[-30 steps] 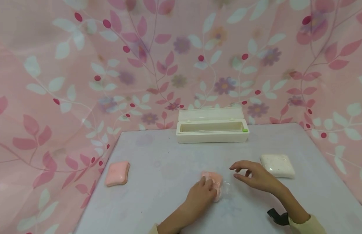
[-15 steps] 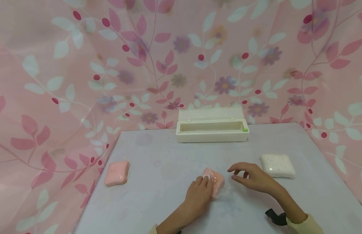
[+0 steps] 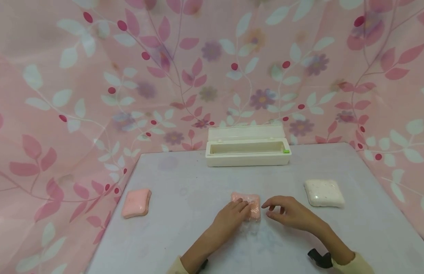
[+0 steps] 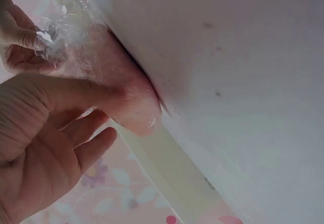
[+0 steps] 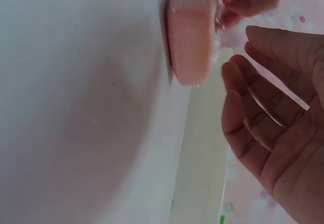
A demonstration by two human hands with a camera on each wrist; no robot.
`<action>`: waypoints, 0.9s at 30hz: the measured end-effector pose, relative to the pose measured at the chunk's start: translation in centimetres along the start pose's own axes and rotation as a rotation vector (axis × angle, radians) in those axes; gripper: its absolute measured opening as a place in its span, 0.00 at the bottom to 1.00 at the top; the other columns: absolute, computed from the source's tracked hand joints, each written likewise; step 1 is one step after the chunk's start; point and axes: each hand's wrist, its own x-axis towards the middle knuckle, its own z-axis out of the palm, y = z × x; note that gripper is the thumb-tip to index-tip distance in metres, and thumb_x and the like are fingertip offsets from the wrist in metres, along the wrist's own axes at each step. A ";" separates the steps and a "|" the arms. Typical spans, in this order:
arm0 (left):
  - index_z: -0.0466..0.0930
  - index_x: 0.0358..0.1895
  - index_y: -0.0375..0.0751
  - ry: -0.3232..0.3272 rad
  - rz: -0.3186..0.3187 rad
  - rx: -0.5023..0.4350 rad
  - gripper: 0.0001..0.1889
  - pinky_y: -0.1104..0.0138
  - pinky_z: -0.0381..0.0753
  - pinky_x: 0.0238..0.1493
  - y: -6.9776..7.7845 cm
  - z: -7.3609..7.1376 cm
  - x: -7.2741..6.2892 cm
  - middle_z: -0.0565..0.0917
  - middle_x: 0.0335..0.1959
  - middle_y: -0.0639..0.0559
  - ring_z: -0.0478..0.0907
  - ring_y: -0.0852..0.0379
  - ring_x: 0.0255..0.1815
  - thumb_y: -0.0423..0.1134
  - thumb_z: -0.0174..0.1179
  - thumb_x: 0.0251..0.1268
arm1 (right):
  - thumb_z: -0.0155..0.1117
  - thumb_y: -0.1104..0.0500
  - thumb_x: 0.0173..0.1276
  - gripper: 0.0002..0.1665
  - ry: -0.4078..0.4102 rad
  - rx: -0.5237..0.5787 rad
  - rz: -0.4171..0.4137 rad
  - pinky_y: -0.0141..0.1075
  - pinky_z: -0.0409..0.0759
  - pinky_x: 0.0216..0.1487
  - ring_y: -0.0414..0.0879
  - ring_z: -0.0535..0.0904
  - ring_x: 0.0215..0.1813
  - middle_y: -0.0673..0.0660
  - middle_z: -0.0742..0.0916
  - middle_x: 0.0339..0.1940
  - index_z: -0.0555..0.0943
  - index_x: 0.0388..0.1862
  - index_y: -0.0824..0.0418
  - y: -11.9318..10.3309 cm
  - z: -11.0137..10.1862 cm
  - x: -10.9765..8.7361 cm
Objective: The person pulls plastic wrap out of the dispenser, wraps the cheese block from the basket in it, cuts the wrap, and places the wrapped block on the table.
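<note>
Near the front middle of the table, a pink block lies flat, wrapped in clear plastic film that bunches and crinkles along its near edge. The left hand reaches over the block from the near left; its fingers rest across the top and its thumb lies against the wrapped near side, so the hand pinches the block, film and all. The right hand hangs just to the right of the block, apart from it, with its fingers loosely bent, spaced a little from the thumb and holding nothing. A black device sits at the right wrist, and both forearms end in pale yellow sleeves. To the left, well apart from the hands and near the table's left edge, lies a second pink block, square with rounded corners. On the right, beyond the right hand, lies a white block with a glossy, speckled surface. At the back stands a long white box, its lid raised behind it and a small green tab at its right end. Behind the table hangs a pink floral cloth printed with leaves and flowers.
</note>
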 end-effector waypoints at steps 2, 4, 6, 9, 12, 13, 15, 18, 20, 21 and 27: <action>0.75 0.57 0.48 0.017 0.022 0.032 0.23 0.62 0.74 0.58 0.2 0.1 -0.3 0.78 0.60 0.53 0.74 0.53 0.62 0.35 0.69 0.59 | 0.71 0.61 0.64 0.16 -0.015 -0.036 -0.025 0.36 0.79 0.36 0.39 0.80 0.41 0.47 0.86 0.43 0.83 0.51 0.53 -0.3 0.6 0.0; 0.76 0.54 0.50 0.045 0.037 0.063 0.20 0.63 0.75 0.55 0.5 0.1 -0.6 0.76 0.60 0.52 0.73 0.53 0.61 0.38 0.69 0.59 | 0.75 0.61 0.59 0.20 -0.019 -0.108 -0.093 0.35 0.80 0.38 0.39 0.80 0.42 0.47 0.86 0.44 0.83 0.50 0.54 -0.6 1.3 -0.2; 0.76 0.50 0.52 0.075 0.052 0.074 0.18 0.65 0.75 0.50 0.8 0.0 -0.8 0.76 0.60 0.52 0.73 0.53 0.57 0.40 0.70 0.58 | 0.78 0.60 0.54 0.23 -0.008 -0.204 -0.186 0.35 0.80 0.41 0.39 0.80 0.43 0.45 0.85 0.45 0.83 0.50 0.54 -0.8 2.3 -0.3; 0.77 0.48 0.51 0.068 0.067 0.072 0.17 0.67 0.75 0.47 1.0 -0.3 -1.0 0.75 0.58 0.53 0.72 0.55 0.55 0.41 0.72 0.56 | 0.81 0.56 0.48 0.27 0.020 -0.353 -0.307 0.35 0.80 0.45 0.39 0.80 0.47 0.44 0.84 0.48 0.84 0.50 0.54 -0.9 3.8 -0.3; 0.80 0.48 0.48 0.044 0.082 0.066 0.19 0.68 0.76 0.50 1.0 -0.4 -1.1 0.75 0.56 0.53 0.72 0.56 0.55 0.40 0.74 0.53 | 0.81 0.52 0.46 0.32 0.027 -0.469 -0.346 0.37 0.80 0.45 0.41 0.80 0.49 0.46 0.84 0.49 0.83 0.52 0.55 -0.9 5.1 -0.1; 0.81 0.47 0.48 0.041 0.088 0.066 0.18 0.69 0.75 0.52 0.9 -0.4 -1.2 0.76 0.55 0.54 0.72 0.56 0.56 0.39 0.74 0.53 | 0.81 0.51 0.46 0.32 0.022 -0.502 -0.345 0.37 0.80 0.44 0.42 0.80 0.49 0.47 0.84 0.49 0.83 0.52 0.56 -0.9 5.4 -0.1; 0.83 0.45 0.47 0.039 0.096 0.055 0.17 0.69 0.75 0.55 0.9 -0.4 -1.3 0.77 0.55 0.54 0.73 0.57 0.57 0.38 0.74 0.51 | 0.80 0.50 0.46 0.33 0.020 -0.560 -0.343 0.37 0.80 0.42 0.43 0.81 0.47 0.48 0.84 0.48 0.82 0.53 0.57 -0.9 6.0 0.0; 0.84 0.44 0.45 0.050 0.108 0.033 0.16 0.70 0.73 0.58 0.9 -0.3 -1.5 0.78 0.56 0.53 0.75 0.57 0.57 0.37 0.74 0.50 | 0.79 0.51 0.47 0.29 0.039 -0.620 -0.352 0.35 0.79 0.35 0.43 0.80 0.43 0.48 0.84 0.44 0.82 0.49 0.58 -1.0 6.7 0.2; 0.84 0.43 0.44 0.055 0.114 0.024 0.15 0.70 0.72 0.59 0.9 -0.3 -1.6 0.78 0.57 0.51 0.76 0.57 0.57 0.36 0.73 0.50 | 0.79 0.52 0.48 0.25 0.071 -0.648 -0.373 0.34 0.77 0.32 0.43 0.80 0.40 0.49 0.84 0.42 0.83 0.45 0.58 -1.1 7.1 0.4; 0.84 0.43 0.44 0.057 0.116 0.025 0.15 0.70 0.72 0.59 0.9 -0.3 -1.6 0.78 0.57 0.51 0.76 0.57 0.57 0.36 0.73 0.50 | 0.78 0.53 0.48 0.23 0.085 -0.659 -0.380 0.33 0.76 0.30 0.42 0.79 0.39 0.48 0.84 0.41 0.83 0.43 0.58 -1.1 7.2 0.6; 0.84 0.46 0.42 0.001 0.094 -0.036 0.12 0.71 0.70 0.61 0.9 -0.4 -1.8 0.78 0.60 0.48 0.76 0.57 0.59 0.35 0.69 0.57 | 0.75 0.59 0.53 0.11 0.097 -0.672 -0.365 0.31 0.77 0.30 0.42 0.80 0.37 0.49 0.85 0.38 0.86 0.36 0.57 -1.6 7.4 0.9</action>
